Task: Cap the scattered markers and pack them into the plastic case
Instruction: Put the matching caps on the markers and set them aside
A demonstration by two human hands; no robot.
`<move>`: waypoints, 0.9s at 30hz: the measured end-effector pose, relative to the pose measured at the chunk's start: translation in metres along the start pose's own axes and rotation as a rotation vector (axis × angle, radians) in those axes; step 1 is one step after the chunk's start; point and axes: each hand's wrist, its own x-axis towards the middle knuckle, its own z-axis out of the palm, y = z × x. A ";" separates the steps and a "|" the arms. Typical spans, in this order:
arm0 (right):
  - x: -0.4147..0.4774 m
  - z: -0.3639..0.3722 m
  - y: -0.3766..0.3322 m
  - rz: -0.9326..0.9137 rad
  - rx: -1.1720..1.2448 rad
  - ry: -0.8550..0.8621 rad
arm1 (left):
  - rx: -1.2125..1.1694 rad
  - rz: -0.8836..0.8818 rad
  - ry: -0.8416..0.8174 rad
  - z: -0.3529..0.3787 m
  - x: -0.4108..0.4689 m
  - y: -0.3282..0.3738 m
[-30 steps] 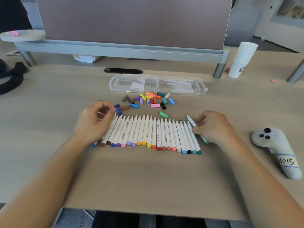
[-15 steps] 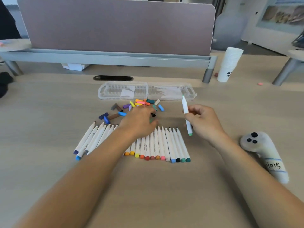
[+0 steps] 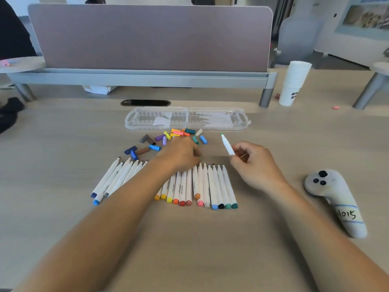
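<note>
Right hand [image 3: 254,165], centre right of frame, pinches an uncapped green-tipped marker [image 3: 227,145], tip tilted up and left. Left hand [image 3: 181,154], at centre, reaches over the marker row [image 3: 210,186] beside the loose caps [image 3: 179,133]. Its fingers curl downward, and whether they hold anything cannot be told. The plastic case [image 3: 187,119] lies above centre, just beyond the caps.

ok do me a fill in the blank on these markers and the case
The right hand holds one uncapped marker with a ___ tip.
The open plastic case holds ___ markers.
The left hand reaches over the marker row toward the loose caps, which lie ___ the row and the case.
Missing: green; no; between.
</note>
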 end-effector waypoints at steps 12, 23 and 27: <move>-0.009 0.006 -0.007 -0.118 -0.031 -0.071 | -0.343 0.177 0.406 -0.021 -0.053 -0.025; -0.023 0.032 -0.051 -0.198 0.172 -0.073 | -1.580 -0.097 0.389 -0.016 -0.073 -0.023; -0.036 0.037 -0.045 -0.288 0.063 -0.094 | -1.709 -0.078 0.392 -0.018 -0.075 -0.020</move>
